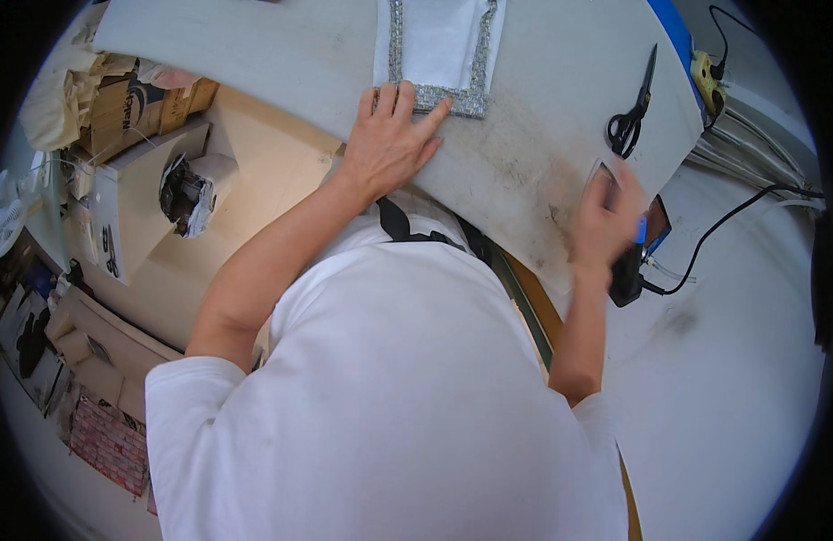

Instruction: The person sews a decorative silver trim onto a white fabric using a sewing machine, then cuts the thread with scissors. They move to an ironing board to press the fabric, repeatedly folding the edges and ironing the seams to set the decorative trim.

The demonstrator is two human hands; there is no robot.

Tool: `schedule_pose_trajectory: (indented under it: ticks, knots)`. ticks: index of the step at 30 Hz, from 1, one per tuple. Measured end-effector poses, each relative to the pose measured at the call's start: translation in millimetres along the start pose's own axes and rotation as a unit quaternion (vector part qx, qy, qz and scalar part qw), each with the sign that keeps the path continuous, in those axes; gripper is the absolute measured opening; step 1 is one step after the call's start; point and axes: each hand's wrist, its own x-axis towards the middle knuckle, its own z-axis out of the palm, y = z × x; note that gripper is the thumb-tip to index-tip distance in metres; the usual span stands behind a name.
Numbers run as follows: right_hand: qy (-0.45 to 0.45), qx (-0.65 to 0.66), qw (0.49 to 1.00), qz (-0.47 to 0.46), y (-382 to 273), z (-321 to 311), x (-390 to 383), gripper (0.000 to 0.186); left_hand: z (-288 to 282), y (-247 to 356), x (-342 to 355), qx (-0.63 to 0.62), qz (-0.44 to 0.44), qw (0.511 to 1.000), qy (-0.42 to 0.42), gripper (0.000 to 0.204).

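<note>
A white fabric panel with a sparkling grey beaded border lies at the far edge of the view on the pale tabletop. My left hand rests on its near end, fingers spread and stretched out, fingertips on the beaded strip. Motion blurs my right hand above the table's right side. By its fingertips is a small pale, dark-edged flat piece; whether the hand holds it is unclear. Black-handled scissors lie just beyond, blades pointing away.
Right of my right wrist, a black device has a cord. A power strip and bundled pale tubes lie past the table's right edge. To the left are cardboard boxes, a white fan and a beige sofa.
</note>
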Motion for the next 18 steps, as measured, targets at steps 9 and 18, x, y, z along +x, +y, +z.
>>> schedule_pose_trajectory:
  ticks: [9, 18]
  knots:
    - [-0.273, 0.089, 0.913, 0.29, 85.8, -80.3, -0.5, 0.034, 10.9, 10.7, 7.7, 0.012, 0.015, 1.0, 0.007, 0.049]
    - [-0.354, -0.005, 0.935, -0.018, -82.6, -9.2, 30.2, 0.04, 21.5, 4.7, 3.5, -0.035, -0.016, 0.998, 0.051, 0.043]
